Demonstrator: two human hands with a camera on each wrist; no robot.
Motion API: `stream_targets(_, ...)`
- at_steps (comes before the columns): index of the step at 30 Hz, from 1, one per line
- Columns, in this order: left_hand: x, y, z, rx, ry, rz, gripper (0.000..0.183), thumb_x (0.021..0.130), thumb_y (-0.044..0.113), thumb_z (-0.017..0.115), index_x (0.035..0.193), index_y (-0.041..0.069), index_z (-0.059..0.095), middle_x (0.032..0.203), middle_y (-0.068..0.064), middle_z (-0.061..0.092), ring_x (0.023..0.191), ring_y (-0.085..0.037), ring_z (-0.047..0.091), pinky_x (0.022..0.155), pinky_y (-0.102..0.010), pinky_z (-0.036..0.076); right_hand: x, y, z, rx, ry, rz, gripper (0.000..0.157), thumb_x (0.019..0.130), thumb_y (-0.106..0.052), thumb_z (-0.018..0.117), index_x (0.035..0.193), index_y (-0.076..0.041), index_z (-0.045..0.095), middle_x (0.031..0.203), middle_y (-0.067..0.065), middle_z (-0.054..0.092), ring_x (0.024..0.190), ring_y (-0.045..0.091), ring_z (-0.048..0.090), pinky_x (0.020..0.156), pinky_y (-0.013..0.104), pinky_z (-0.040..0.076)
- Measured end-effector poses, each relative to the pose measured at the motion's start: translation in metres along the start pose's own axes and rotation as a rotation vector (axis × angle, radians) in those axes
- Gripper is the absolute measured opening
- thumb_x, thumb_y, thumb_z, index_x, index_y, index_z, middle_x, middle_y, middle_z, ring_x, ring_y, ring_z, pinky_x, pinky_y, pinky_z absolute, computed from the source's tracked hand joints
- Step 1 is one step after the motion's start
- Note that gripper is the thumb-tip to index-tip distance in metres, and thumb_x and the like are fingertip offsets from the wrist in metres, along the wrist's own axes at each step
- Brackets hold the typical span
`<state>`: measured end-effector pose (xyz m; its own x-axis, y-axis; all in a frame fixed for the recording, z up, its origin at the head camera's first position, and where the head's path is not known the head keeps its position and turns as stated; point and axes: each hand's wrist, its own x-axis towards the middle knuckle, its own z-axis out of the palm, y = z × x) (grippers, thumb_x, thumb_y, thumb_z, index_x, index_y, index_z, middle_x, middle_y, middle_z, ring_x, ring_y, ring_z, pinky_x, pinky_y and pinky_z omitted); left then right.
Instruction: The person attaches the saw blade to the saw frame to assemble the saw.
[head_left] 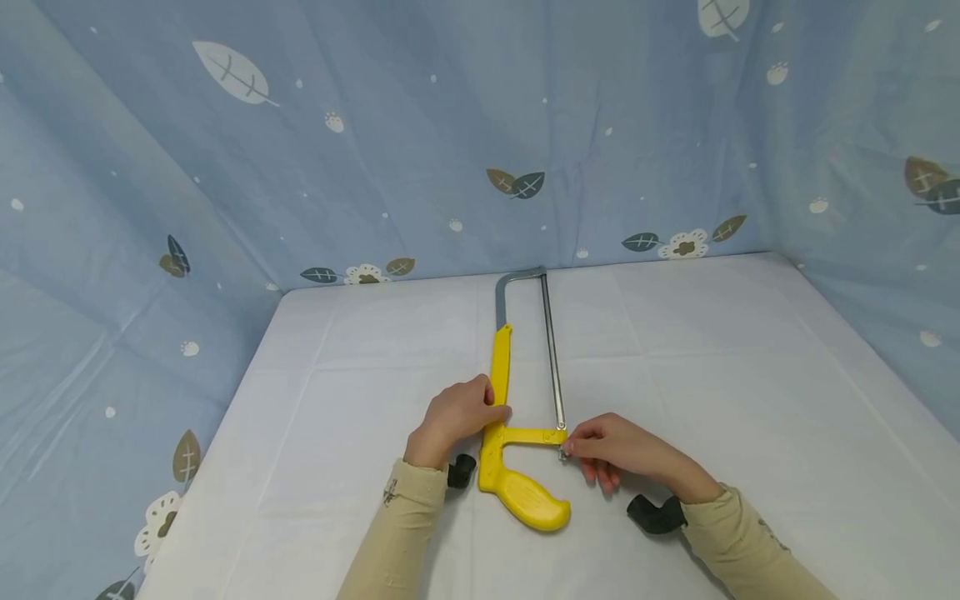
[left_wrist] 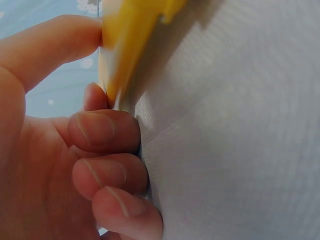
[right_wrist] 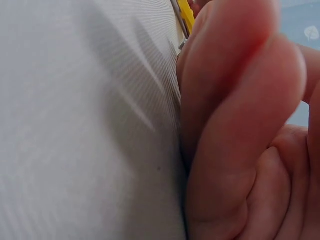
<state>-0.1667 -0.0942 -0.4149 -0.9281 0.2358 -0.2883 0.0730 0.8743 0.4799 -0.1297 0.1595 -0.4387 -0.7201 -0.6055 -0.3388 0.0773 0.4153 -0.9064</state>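
Observation:
A hacksaw (head_left: 491,454) with a yellow grip and frame lies flat on the white-covered table, its grey front bow (head_left: 501,304) pointing to the far edge. The thin metal blade (head_left: 552,350) runs along its right side. My left hand (head_left: 456,414) pinches the yellow frame above the handle; in the left wrist view the thumb and fingertips meet the yellow part (left_wrist: 132,45). At the blade's near end, my right hand (head_left: 618,446) pinches a small metal wing nut (head_left: 562,455), mostly covered by thumb and index finger. The other right fingers (right_wrist: 235,130) hang loosely curled close over the cloth.
The white tablecloth (head_left: 360,392) has fold creases. A blue leaf-patterned curtain (head_left: 420,150) stands behind the table and along both sides. A black curved piece (head_left: 656,515) shows at the right wrist, and another (head_left: 461,472) at the left wrist.

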Motion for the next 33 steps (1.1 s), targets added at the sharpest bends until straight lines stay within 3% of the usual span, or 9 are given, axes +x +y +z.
stream_targets(11,0.0003,0.0003,0.0007,0.002,0.002,-0.009,0.028,0.078,0.040,0.061,0.081,0.016,0.048,0.066,0.000,0.048,0.056,-0.016,0.046,0.051,-0.028,0.033,0.0007,0.0040,-0.0020,-0.009,-0.008,-0.012,0.026,0.086,-0.030,0.057,0.095,-0.006,0.062,0.060,0.010,0.059,0.040,0.014,0.050,0.040,0.024,0.040)
stream_targets(20,-0.0009,0.0006,-0.0006,-0.003,0.005,0.001,0.028,0.079,0.040,0.061,0.081,0.016,0.048,0.066,0.000,0.048,0.056,-0.017,0.045,0.051,-0.028,0.032,0.0038,0.0077,-0.0026,-0.028,0.032,-0.003,0.027,0.083,-0.031,0.062,0.092,-0.005,0.060,0.057,0.006,0.056,0.040,0.015,0.051,0.039,0.027,0.043)
stream_targets(33,0.0011,-0.0008,0.0001,-0.002,0.001,-0.012,0.028,0.078,0.040,0.062,0.080,0.016,0.048,0.065,0.000,0.048,0.056,-0.017,0.046,0.051,-0.028,0.033,0.0035,0.0065,-0.0021,-0.012,0.024,0.013,0.027,0.084,-0.032,0.060,0.091,-0.007,0.063,0.058,0.006,0.057,0.040,0.013,0.050,0.039,0.024,0.041)
